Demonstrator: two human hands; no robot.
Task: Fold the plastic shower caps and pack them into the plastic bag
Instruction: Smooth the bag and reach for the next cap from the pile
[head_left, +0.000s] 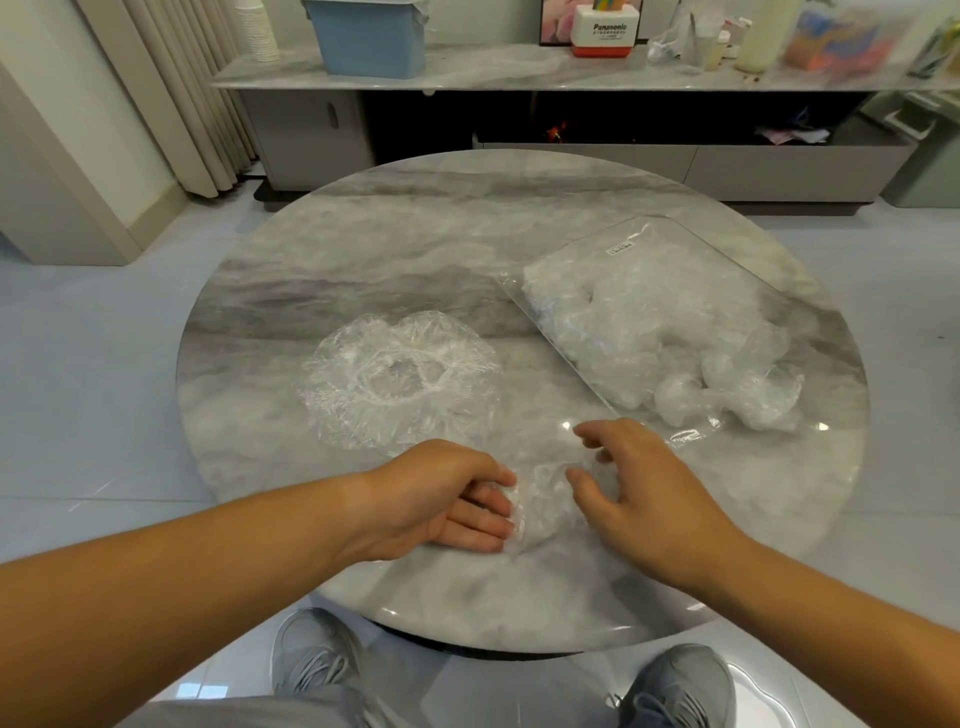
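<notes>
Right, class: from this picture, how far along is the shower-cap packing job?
Done: the plastic bag already holds a heap of bundled caps, some poking out of its mouth. In hand: the left hand presses a crumpled cap on the table, the right hand beside it. Left: one spread-open cap lies unfolded further back.

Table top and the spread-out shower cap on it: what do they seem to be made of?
The table top looks like polished marble or a marble-look slab: grey-white veining and glossy reflections. The shower cap looks like thin clear plastic film, crinkled and see-through, with a gathered, probably elastic, rim.
</notes>
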